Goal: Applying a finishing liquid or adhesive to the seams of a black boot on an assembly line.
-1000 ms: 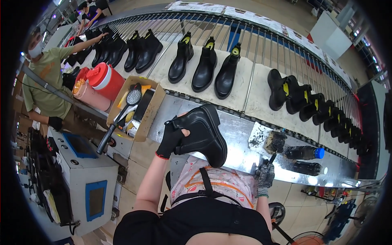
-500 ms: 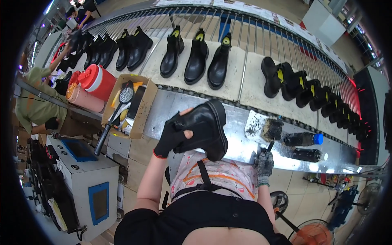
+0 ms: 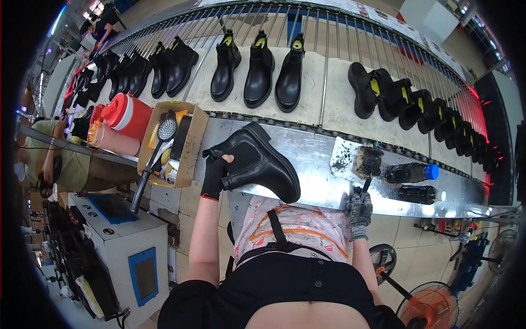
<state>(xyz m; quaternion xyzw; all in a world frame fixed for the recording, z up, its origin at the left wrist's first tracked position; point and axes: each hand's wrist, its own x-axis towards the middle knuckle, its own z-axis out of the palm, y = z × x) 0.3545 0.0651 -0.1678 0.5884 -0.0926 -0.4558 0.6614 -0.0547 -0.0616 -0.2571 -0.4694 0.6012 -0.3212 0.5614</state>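
My left hand [image 3: 215,176], in a black glove with bare fingertips, is closed around the shaft of a black ankle boot [image 3: 260,167]. The boot is held tilted over the metal ledge, toe pointing down to the right. My right hand [image 3: 359,211], in a stained grey knit glove, grips the black handle [image 3: 366,185] of a small tool. The handle's far end meets a blackened, sponge-like block [image 3: 369,161]; whether the two are joined I cannot tell. A white pad [image 3: 341,157] smeared with black lies beside the block.
Right of the block lie a blue-capped bottle [image 3: 408,173] and a white-capped bottle [image 3: 416,194] of dark liquid. A cardboard box [image 3: 192,143] of brushes stands left, next to a red jug [image 3: 129,112]. Black boots [image 3: 258,74] line the roller conveyor [image 3: 312,66]. A co-worker [image 3: 71,156] is at far left.
My left hand has turned the boot so its toe now points down and right, its side showing. My right hand has barely moved. The co-worker at left has shifted posture.
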